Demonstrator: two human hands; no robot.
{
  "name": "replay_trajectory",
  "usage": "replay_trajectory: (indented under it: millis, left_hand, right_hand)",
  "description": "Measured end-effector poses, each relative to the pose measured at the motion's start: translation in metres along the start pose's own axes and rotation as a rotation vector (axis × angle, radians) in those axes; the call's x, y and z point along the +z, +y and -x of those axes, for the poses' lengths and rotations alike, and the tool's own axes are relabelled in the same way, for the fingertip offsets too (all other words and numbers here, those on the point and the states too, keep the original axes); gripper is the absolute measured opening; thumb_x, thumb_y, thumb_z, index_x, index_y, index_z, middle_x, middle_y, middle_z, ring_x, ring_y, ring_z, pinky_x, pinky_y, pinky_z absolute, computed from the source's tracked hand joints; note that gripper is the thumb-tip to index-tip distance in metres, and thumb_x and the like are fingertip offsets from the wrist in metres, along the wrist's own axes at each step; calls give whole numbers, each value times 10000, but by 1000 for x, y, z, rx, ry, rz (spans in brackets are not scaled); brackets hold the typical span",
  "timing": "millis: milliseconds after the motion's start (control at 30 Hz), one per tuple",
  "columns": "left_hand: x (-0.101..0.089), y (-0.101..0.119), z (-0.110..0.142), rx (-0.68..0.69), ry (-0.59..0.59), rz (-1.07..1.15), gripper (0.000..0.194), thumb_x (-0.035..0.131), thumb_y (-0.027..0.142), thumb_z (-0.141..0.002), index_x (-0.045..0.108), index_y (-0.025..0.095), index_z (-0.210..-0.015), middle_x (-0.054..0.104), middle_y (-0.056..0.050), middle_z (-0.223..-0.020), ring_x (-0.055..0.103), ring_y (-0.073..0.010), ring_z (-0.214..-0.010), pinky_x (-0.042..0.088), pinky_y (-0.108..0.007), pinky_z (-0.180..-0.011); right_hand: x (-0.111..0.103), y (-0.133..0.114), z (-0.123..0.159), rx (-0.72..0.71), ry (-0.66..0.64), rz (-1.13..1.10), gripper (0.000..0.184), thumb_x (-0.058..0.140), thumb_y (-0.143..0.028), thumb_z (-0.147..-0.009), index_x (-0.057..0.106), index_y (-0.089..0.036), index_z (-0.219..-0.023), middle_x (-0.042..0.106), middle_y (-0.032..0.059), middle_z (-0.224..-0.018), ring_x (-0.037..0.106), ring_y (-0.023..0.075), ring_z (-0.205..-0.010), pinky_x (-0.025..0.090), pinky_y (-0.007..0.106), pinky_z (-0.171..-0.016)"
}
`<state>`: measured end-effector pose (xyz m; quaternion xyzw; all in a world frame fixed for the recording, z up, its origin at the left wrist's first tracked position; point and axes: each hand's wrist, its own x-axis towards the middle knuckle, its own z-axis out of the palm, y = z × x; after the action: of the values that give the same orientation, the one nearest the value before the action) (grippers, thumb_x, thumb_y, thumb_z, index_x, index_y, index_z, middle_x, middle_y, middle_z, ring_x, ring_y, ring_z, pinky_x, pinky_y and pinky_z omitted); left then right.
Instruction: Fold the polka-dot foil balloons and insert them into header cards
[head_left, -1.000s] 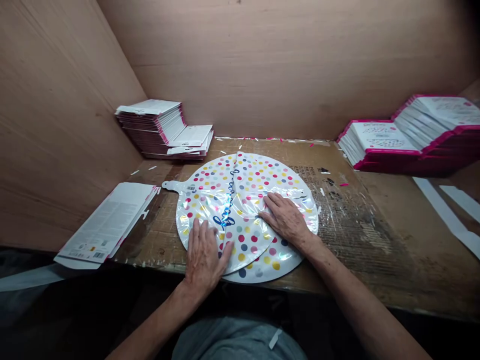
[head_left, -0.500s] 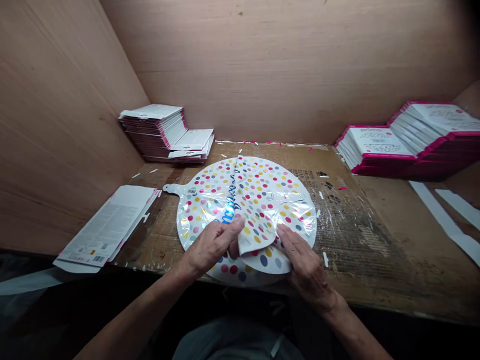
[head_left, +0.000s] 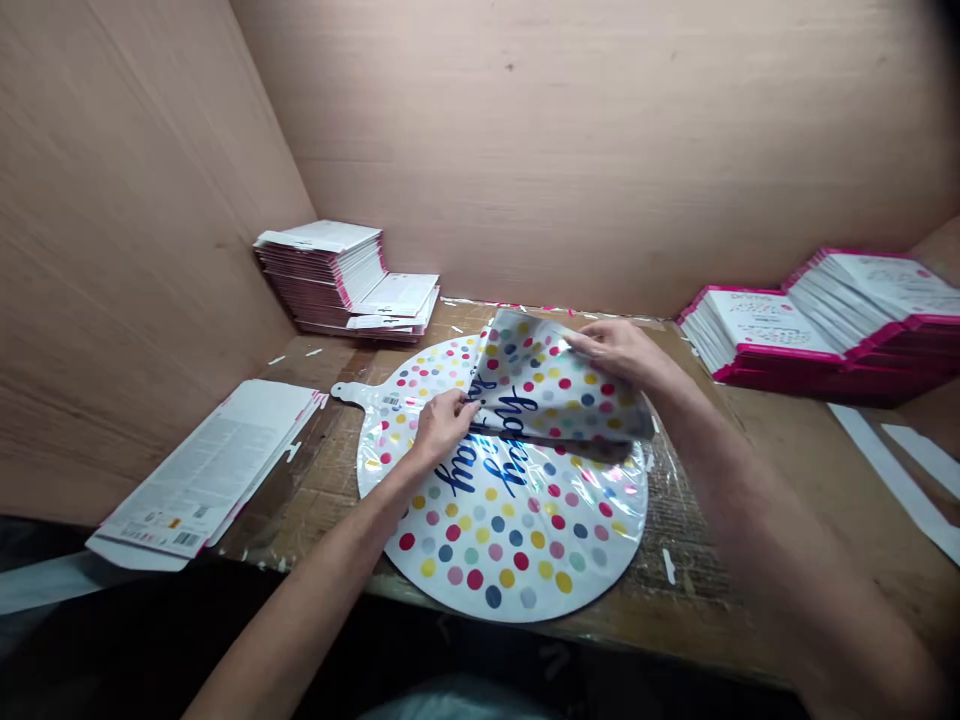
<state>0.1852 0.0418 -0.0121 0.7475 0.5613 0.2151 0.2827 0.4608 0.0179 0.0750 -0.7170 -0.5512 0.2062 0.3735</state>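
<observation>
A flat, round foil balloon [head_left: 517, 560] with coloured dots, blue "happy birthday" lettering and a tail at its left lies on the worktop; whether more lie under it I cannot tell. Over its upper right part stands a partly folded dotted foil balloon [head_left: 555, 385], raised and bent. My right hand [head_left: 619, 350] is closed on the far upper edge of this folded foil, fingertips partly hidden. My left hand [head_left: 446, 425] pinches the folded foil at its left side, thumb and fingers together, just above the flat balloon.
Printed white cards with pink edges form a stack [head_left: 322, 285] at back left and another stack [head_left: 780, 330] at back right. More cards [head_left: 202, 480] lie front left. White strips [head_left: 892, 480] and paper scraps lie on the cardboard-covered worktop [head_left: 705, 540]. Wooden panels [head_left: 525, 150] stand behind and left.
My right hand has moved up and away from me, lifting the foil off the near part of the flat balloon. My left hand has moved slightly farther back. The lettering now shows.
</observation>
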Motion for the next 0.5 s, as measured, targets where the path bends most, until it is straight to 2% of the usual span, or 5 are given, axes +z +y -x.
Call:
replay_trajectory:
  millis: [133, 233, 333, 400, 500]
  left_hand:
    - [13, 1, -21, -124, 80, -47, 215, 508, 310, -886, 625, 191, -750, 677, -54, -759, 645, -216, -798, 456, -287, -693]
    - [16, 0, -25, -144, 99, -56, 155, 537, 273, -872, 656, 181, -909, 705, -72, -837, 665, -235, -877, 487, -316, -776]
    - [18, 4, -19, -78, 184, -96, 394, 549, 246, -879, 551, 139, -1259, 698, -122, -1084, 650, -250, -1050, 494, -353, -898]
    - [22, 8, -16, 83, 251, -182, 491, 513, 273, -919, 453, 125, -1384, 602, -168, -1317, 569, -269, -1224, 470, -389, -987]
    - [33, 6, -13, 333, 158, -377, 499, 420, 400, -978, 480, 135, -1396, 459, -166, -1495, 376, -336, -1408, 370, -498, -1108]
  right_hand:
    - [13, 73, 39, -3, 102, -302, 758, 545, -796, -754, 653, -180, -1183, 716, 116, -1096, 669, 262, -972, 543, 322, -732]
    - [28, 115, 63, 109, 124, -220, 673, 621, -733, -727, 673, -176, -1101, 738, 99, -960, 679, 269, -854, 542, 334, -674]
    - [41, 129, 62, 129, 253, -26, 488, 604, -550, -782, 688, -144, -1039, 736, 107, -958, 673, 262, -854, 532, 345, -731]
    - [43, 127, 58, 134, 295, 73, 437, 570, -436, -788, 675, -132, -1084, 730, 123, -1016, 674, 267, -903, 523, 370, -808]
    - [41, 114, 63, 75, 314, 352, 490, 546, -400, -812, 627, -114, -1202, 692, 176, -1121, 644, 315, -1023, 496, 444, -899]
